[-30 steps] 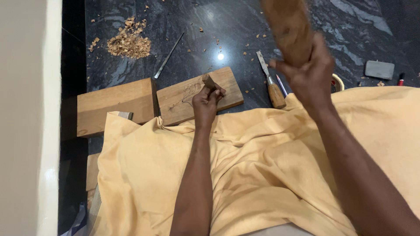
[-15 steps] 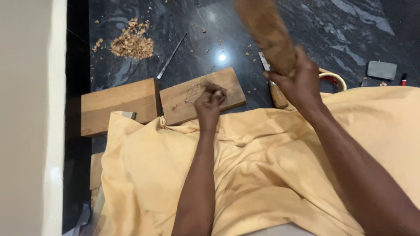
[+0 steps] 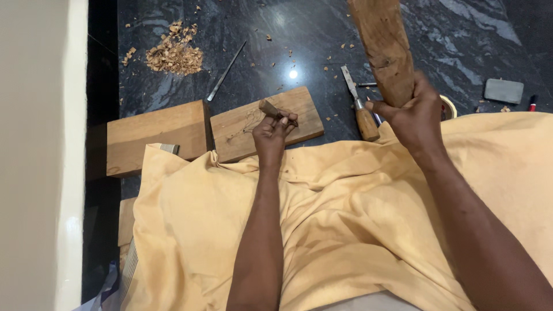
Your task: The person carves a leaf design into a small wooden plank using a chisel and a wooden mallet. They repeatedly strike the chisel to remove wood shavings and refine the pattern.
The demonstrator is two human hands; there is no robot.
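Left hand (image 3: 275,128) closed tight round a small wooden-handled chisel (image 3: 268,107), tip set down on the carved plank (image 3: 266,122), right beside faint scratched lines in the wood. Right hand (image 3: 410,113) wrapped firmly about a heavy wooden mallet (image 3: 383,49), raised high, well above the chisel. Plank lying flat on the dark stone floor (image 3: 461,40), near edge tucked against the yellow cloth (image 3: 357,230) over the lap. Further left, just beside it, a second plain plank (image 3: 155,135). Right of the work, a spare chisel (image 3: 358,106) on the floor; far left, a thin metal rod (image 3: 226,70) and a heap of wood chips (image 3: 173,55). Best done, by the look of it: handle held steady, blow square on its end, edge kept on the line, fingers low on the handle.
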